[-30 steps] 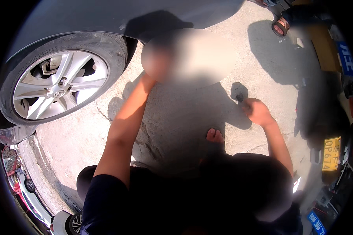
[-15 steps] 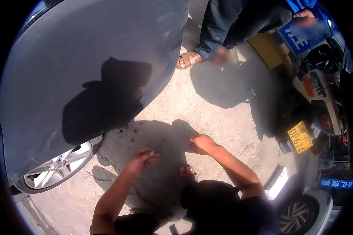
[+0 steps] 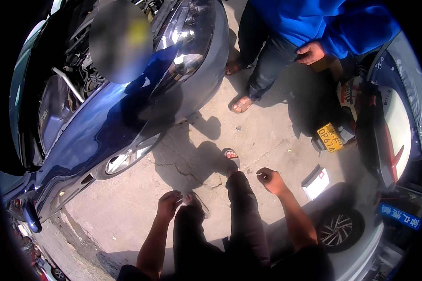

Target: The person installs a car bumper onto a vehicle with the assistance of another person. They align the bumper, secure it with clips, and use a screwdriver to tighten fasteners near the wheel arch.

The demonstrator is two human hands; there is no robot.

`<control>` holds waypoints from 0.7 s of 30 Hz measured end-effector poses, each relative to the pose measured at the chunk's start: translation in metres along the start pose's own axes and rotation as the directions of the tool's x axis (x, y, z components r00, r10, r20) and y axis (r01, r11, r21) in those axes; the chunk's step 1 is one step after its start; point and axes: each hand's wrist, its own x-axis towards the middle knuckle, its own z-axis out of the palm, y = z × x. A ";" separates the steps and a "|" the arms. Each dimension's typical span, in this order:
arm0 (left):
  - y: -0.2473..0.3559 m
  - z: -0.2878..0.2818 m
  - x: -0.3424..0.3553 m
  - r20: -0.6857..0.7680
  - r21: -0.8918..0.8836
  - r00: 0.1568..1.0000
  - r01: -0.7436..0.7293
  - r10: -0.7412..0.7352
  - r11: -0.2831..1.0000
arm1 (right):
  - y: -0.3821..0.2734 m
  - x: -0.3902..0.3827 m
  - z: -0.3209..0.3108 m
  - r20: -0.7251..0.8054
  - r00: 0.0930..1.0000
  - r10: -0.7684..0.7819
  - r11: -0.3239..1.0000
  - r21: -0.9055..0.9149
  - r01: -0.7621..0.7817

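My left hand [image 3: 169,204] hangs in front of my left leg, fingers curled in together. Whatever it may hold is too small or shadowed to name. Farther right, my right hand [image 3: 271,181] is held over the concrete, its thumb and fingers bent round toward each other. A dark spot shows inside that curl, and I cannot make out what it is. Neither hand touches the dark blue car [image 3: 103,126] on the left, whose bonnet is up over the engine bay [image 3: 72,70]. The car's front wheel [image 3: 122,162] is partly hidden by the wing.
Another person in a blue top [image 3: 295,23] and sandals stands ahead, by the car's front. On the right are a scooter [image 3: 384,122] with a yellow plate [image 3: 330,137], a white box [image 3: 317,183] on the ground and another car's wheel [image 3: 341,230]. Cracked concrete [image 3: 262,136] lies between.
My view has risen and drawn back, so my legs and the open engine bay now show. Both hands have come apart and nearer my body. The other person is more upright.
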 end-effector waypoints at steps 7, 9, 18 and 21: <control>-0.004 -0.208 -0.159 -0.630 0.107 0.753 0.326 -0.189 0.939 | 0.147 -0.392 0.009 0.007 0.680 0.733 0.680 0.024 -0.733; 0.015 -0.239 -0.217 -0.618 0.172 0.778 0.276 -0.114 0.946 | 0.148 -0.478 0.026 0.050 0.545 0.837 0.497 0.349 -0.795; 0.053 -0.253 -0.250 -0.527 -0.123 0.846 -0.172 0.083 0.977 | 0.163 -0.547 0.042 0.046 0.614 0.788 0.417 0.694 -0.588; 0.053 -0.157 -0.259 -0.339 -0.031 0.898 -0.308 0.280 0.951 | 0.188 -0.523 0.021 -0.042 0.701 0.712 0.472 0.768 -0.434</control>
